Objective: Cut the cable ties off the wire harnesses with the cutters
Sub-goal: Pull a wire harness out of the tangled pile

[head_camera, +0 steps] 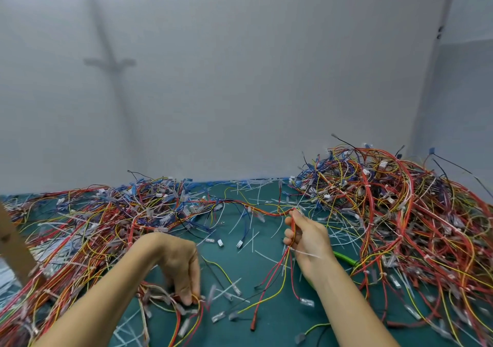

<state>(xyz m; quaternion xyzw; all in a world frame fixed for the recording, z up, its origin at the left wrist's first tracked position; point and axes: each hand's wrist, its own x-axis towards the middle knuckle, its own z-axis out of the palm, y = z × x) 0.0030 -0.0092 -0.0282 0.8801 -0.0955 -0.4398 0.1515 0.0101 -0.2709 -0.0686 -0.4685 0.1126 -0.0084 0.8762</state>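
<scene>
Head view: right hand (pixel 306 240) raised over the green mat (pixel 282 328), fingers curled round a harness (pixel 287 256) of red and yellow wires. A white tie (pixel 309 253) sticks out across the hand. A green handle (pixel 344 258) shows just behind this hand; cannot tell whether it is held. Left hand (pixel 184 269) low, fingertips pinching wires (pixel 198 302) down at the mat. Left pile (pixel 106 213) and taller right pile (pixel 400 213) flank the hands, with cut ties (pixel 252 240) scattered between them. Print on the connectors is too small to read.
</scene>
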